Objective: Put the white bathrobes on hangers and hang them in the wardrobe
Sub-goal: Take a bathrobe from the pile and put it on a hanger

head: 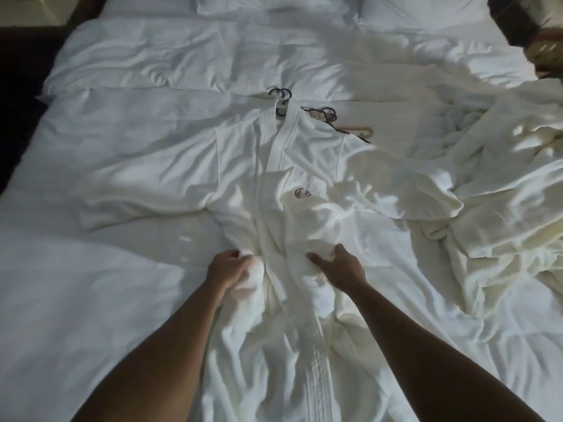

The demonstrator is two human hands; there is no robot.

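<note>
A white bathrobe (pixel 292 166) with a small dark crest lies spread face up on the bed, collar pointing away from me. A dark hanger hook (pixel 281 95) sticks out of its collar. My left hand (pixel 225 269) grips a bunch of the robe's cloth at the waist on the left. My right hand (pixel 338 266) holds the cloth at the waist on the right, fingers curled into it. A second hanger (pixel 344 124), pale with dark hooks, lies beside the robe's right shoulder. Another white bathrobe (pixel 502 202) is heaped at the bed's right side.
The bed (pixel 137 71) is covered with a rumpled white duvet, with pillows (pixel 274 4) along the far edge. Dark floor (pixel 18 123) runs along the left side. A dark object with a woven pattern (pixel 539 35) sits at the top right corner.
</note>
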